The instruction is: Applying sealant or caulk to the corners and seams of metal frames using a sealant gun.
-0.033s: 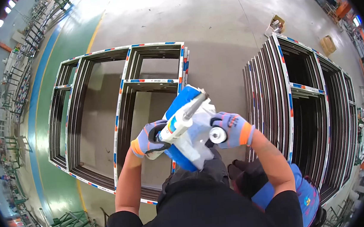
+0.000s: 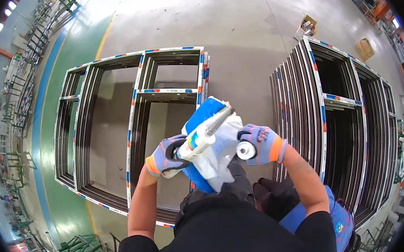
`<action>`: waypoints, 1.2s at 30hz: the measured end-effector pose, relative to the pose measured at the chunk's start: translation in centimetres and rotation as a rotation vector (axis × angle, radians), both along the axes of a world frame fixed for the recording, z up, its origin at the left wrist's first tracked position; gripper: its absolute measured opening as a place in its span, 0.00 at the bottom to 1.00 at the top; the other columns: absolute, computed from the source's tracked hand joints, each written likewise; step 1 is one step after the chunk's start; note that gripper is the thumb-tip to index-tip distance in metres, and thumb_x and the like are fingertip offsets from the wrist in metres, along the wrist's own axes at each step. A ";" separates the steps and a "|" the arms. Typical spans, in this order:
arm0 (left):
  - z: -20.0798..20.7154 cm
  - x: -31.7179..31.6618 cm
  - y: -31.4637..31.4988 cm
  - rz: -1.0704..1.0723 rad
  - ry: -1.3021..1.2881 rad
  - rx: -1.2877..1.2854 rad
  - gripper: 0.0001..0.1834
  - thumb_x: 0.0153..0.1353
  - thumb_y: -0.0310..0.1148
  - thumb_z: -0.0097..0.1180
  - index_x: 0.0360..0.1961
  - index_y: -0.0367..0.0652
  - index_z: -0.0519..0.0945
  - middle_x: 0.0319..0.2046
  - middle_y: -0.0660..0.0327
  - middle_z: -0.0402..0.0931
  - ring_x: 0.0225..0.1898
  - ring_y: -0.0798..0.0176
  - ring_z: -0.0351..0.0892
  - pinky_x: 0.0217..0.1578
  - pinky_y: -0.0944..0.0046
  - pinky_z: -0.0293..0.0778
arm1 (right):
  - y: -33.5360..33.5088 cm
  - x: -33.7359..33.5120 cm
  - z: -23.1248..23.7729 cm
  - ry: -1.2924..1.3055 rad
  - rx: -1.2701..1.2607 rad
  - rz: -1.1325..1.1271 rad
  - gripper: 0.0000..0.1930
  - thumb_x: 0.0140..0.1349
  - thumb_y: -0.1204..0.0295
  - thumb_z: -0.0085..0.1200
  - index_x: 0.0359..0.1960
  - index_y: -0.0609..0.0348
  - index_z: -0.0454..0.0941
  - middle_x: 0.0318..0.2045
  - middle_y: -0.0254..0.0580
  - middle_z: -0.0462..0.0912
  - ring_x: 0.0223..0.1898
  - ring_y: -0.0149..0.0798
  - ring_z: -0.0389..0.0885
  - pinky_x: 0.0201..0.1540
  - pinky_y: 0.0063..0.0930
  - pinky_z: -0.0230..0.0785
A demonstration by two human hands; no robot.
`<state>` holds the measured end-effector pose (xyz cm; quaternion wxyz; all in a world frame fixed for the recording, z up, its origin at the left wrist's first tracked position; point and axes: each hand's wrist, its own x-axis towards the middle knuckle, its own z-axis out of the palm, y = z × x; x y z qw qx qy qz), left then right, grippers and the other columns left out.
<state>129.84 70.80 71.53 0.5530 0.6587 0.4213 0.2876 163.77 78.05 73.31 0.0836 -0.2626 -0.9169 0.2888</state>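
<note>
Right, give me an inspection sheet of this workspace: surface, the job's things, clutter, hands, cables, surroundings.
Surface: grey concrete floor, with a green painted strip along the person's left.
Job's things: white sealant cartridge with a grey nozzle, over a blue and white bag; a small white cap-like piece.
Clutter: two cardboard boxes on the floor far ahead on the right.
Hands: gloved left hand grips the cartridge's rear end; gloved right hand holds the small white piece.
Cables: nothing seen.
Surroundings: a dark window frame with taped edges flat on the floor; a stack of similar frames on the right; green racks low left.
</note>
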 end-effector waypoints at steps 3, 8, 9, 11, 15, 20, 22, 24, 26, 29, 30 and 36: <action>-1.0 2.5 6.9 -0.054 0.073 0.067 0.34 0.40 0.39 0.71 0.50 0.34 0.78 0.49 0.50 0.78 0.51 0.47 0.76 0.55 0.55 0.69 | 6.2 4.2 -1.2 -0.083 -0.055 0.023 0.22 0.35 0.61 0.67 0.34 0.55 0.76 0.38 0.41 0.78 0.43 0.47 0.78 0.44 0.38 0.75; -2.1 8.8 21.6 -0.047 0.132 0.037 0.35 0.40 0.39 0.71 0.50 0.32 0.77 0.49 0.49 0.77 0.51 0.47 0.76 0.56 0.55 0.69 | 20.5 10.5 -1.3 -0.231 -0.058 0.125 0.23 0.38 0.56 0.66 0.35 0.57 0.78 0.39 0.43 0.78 0.44 0.46 0.77 0.48 0.37 0.73; -1.9 10.0 23.7 -0.040 0.092 0.045 0.34 0.41 0.40 0.70 0.50 0.32 0.78 0.48 0.48 0.77 0.50 0.46 0.76 0.55 0.54 0.70 | 22.5 11.4 -0.7 -0.255 -0.063 0.142 0.23 0.38 0.56 0.65 0.35 0.57 0.78 0.39 0.43 0.78 0.43 0.46 0.77 0.48 0.37 0.73; -1.7 12.4 29.9 -0.046 0.100 0.048 0.36 0.39 0.39 0.71 0.51 0.34 0.78 0.49 0.48 0.77 0.51 0.47 0.76 0.54 0.55 0.70 | 28.4 13.9 0.5 -0.262 -0.095 0.129 0.24 0.38 0.55 0.66 0.35 0.57 0.78 0.37 0.43 0.77 0.43 0.46 0.77 0.48 0.37 0.72; -1.4 16.5 40.7 -0.053 0.093 0.154 0.39 0.38 0.40 0.71 0.54 0.34 0.77 0.48 0.49 0.77 0.50 0.47 0.77 0.53 0.55 0.71 | 38.5 17.7 2.9 -0.266 -0.116 0.121 0.25 0.36 0.57 0.67 0.36 0.56 0.77 0.37 0.42 0.76 0.42 0.46 0.76 0.47 0.36 0.72; -1.6 20.5 53.4 -0.072 -0.059 0.191 0.35 0.39 0.37 0.71 0.51 0.33 0.78 0.49 0.48 0.76 0.50 0.47 0.76 0.52 0.55 0.71 | 49.6 20.3 4.4 -0.209 -0.024 0.002 0.18 0.30 0.63 0.65 0.24 0.56 0.74 0.29 0.43 0.74 0.35 0.49 0.74 0.40 0.37 0.72; -1.9 21.4 59.2 -0.103 -0.099 0.190 0.34 0.39 0.36 0.71 0.50 0.33 0.78 0.50 0.48 0.76 0.51 0.47 0.76 0.53 0.55 0.70 | 54.0 21.0 4.8 -0.305 -0.037 -0.043 0.18 0.30 0.64 0.64 0.24 0.56 0.73 0.28 0.43 0.74 0.34 0.49 0.74 0.39 0.38 0.72; -2.3 22.0 65.1 -0.142 -0.120 0.209 0.34 0.40 0.36 0.71 0.51 0.34 0.78 0.50 0.48 0.76 0.51 0.47 0.76 0.54 0.55 0.70 | 58.2 21.4 4.8 -0.269 -0.011 -0.091 0.18 0.29 0.64 0.65 0.24 0.56 0.73 0.28 0.43 0.74 0.35 0.49 0.74 0.39 0.38 0.71; -2.5 22.6 71.3 -0.174 -0.169 0.167 0.34 0.40 0.36 0.71 0.51 0.34 0.78 0.51 0.48 0.76 0.52 0.47 0.75 0.55 0.55 0.69 | 62.7 21.9 4.9 -0.352 -0.031 -0.189 0.20 0.30 0.63 0.65 0.27 0.55 0.73 0.30 0.43 0.74 0.37 0.50 0.73 0.41 0.39 0.71; -2.2 23.3 80.7 -0.231 -0.112 0.177 0.35 0.40 0.37 0.71 0.51 0.34 0.78 0.51 0.48 0.76 0.52 0.47 0.75 0.55 0.55 0.69 | 69.2 22.5 4.6 -0.353 0.014 -0.252 0.23 0.33 0.60 0.65 0.32 0.57 0.77 0.35 0.46 0.76 0.43 0.50 0.75 0.51 0.39 0.70; -1.8 23.8 83.4 -0.236 -0.061 0.163 0.34 0.40 0.38 0.71 0.51 0.34 0.78 0.50 0.48 0.76 0.52 0.47 0.75 0.55 0.55 0.69 | 70.8 22.8 4.3 -0.272 0.027 -0.330 0.22 0.33 0.61 0.65 0.32 0.57 0.76 0.35 0.45 0.76 0.42 0.51 0.75 0.49 0.40 0.70; -1.3 28.4 100.6 -0.192 -0.011 0.084 0.30 0.42 0.39 0.70 0.47 0.35 0.80 0.48 0.50 0.77 0.51 0.50 0.76 0.54 0.56 0.70 | 81.2 24.7 0.3 -0.006 0.035 -0.784 0.19 0.35 0.66 0.67 0.32 0.56 0.78 0.48 0.44 0.80 0.51 0.52 0.75 0.55 0.42 0.71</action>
